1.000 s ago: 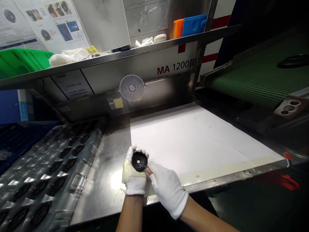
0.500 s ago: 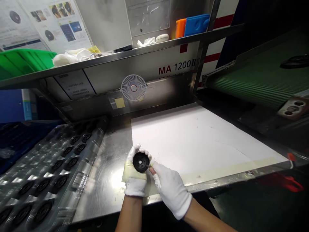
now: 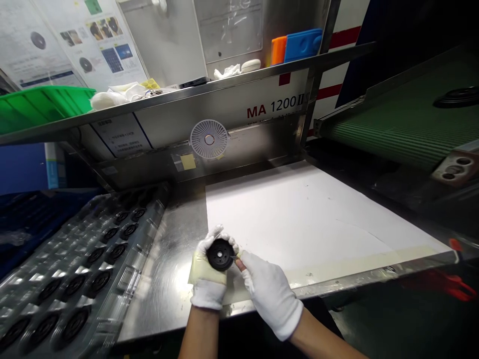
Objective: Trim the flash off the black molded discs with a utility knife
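Note:
My left hand [image 3: 207, 276], in a white glove with pale coated fingers, cups a round black moulded part [image 3: 220, 254] with a recessed centre. My right hand [image 3: 270, 294], also gloved in white, pinches a thin metal tool [image 3: 234, 258] whose tip touches the black part's edge. Both hands are held just above the front of a steel table [image 3: 168, 284]. The underside of the black part is hidden by my left fingers.
A clear plastic tray [image 3: 147, 222] of several black parts lies left. A white sheet [image 3: 299, 219] covers the table's right side. Behind stand a steel shelf [image 3: 224, 87] and a grille-like disc [image 3: 208, 139]. A green conveyor belt [image 3: 404, 122] runs at right.
The whole view has drifted, so my hands and the black part sit slightly further right and lower in the picture. My grip on the part and the tool's contact look unchanged.

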{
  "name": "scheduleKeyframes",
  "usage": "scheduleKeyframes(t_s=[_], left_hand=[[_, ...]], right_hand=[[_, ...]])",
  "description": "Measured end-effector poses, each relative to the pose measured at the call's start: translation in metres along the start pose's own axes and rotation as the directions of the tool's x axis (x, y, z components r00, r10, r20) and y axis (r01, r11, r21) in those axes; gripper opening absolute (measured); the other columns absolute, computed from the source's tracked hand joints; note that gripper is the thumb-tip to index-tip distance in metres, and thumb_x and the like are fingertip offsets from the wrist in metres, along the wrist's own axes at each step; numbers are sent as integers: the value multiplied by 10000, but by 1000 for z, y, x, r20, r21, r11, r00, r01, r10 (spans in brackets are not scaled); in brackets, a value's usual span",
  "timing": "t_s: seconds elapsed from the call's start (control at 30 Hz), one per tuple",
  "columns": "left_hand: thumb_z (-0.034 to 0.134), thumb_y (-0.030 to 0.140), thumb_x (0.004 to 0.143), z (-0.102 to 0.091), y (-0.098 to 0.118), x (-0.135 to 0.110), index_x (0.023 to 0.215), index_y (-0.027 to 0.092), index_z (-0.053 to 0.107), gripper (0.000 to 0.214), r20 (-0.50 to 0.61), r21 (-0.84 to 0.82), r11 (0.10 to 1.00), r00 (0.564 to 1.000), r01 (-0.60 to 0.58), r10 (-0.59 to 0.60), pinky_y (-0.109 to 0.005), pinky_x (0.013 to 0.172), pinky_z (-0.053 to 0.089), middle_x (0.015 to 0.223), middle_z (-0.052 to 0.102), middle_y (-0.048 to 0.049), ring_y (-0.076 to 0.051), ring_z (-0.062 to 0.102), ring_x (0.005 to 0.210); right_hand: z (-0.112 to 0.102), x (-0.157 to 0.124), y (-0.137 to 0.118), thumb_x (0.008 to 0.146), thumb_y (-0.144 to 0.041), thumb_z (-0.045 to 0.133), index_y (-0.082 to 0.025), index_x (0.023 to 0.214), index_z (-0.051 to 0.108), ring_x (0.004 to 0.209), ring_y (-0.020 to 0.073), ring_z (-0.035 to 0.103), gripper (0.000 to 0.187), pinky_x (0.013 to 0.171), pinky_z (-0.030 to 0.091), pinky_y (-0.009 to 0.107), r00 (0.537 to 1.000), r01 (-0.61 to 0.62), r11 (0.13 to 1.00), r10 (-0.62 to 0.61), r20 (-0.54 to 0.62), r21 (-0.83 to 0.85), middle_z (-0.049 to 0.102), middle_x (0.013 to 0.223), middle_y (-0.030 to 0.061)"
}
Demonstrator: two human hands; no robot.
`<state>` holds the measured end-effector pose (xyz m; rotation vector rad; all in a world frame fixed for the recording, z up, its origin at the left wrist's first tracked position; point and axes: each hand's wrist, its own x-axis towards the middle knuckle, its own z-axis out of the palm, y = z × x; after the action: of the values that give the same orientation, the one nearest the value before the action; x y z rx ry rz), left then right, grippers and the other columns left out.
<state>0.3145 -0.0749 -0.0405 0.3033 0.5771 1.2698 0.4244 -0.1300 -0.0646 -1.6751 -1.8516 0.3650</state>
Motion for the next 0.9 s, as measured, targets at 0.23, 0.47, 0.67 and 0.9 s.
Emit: scheduleKeyframes(t_s=[0.23,0.47,0.67,0.9], left_hand=[[610,184,723,4,-10,10,723,165,588,29,-124,-173,985,992,-2,-20,-243,602,472,618,552,11,-100,534,592],[532,204,718,3,-3,-3,1025,132,584,320,13,42,999,999,31,-31,-415,705,487,854,623,-119,-251,591,828],[587,173,722,5,-4,7,815,144,606,99,-51,-31,998,997,51,-53,-270,589,459,620,563,-14,-133,542,599],[574,127,711,8,-13,5,884,162,602,179,-111,-68,991,988,-113,105,-313,704,481,712,607,-32,-156,582,707]], right_hand=[[1,-5,-9,905,-236,376,-233,833,544,576,128,539,182,516,287,245,1000,25,1000,-25,4,19,606,697,-26],[-1,-4,-2,899,-227,372,-228,823,530,607,147,540,175,540,297,247,999,50,998,-50,-14,35,602,712,-14],[-1,-4,2,885,-216,395,-235,830,527,603,148,542,145,542,285,253,1000,-8,998,9,-19,60,596,690,-25],[2,-7,-6,906,-240,363,-218,760,514,552,136,510,211,512,270,250,1000,22,999,-22,-11,35,585,664,-18]])
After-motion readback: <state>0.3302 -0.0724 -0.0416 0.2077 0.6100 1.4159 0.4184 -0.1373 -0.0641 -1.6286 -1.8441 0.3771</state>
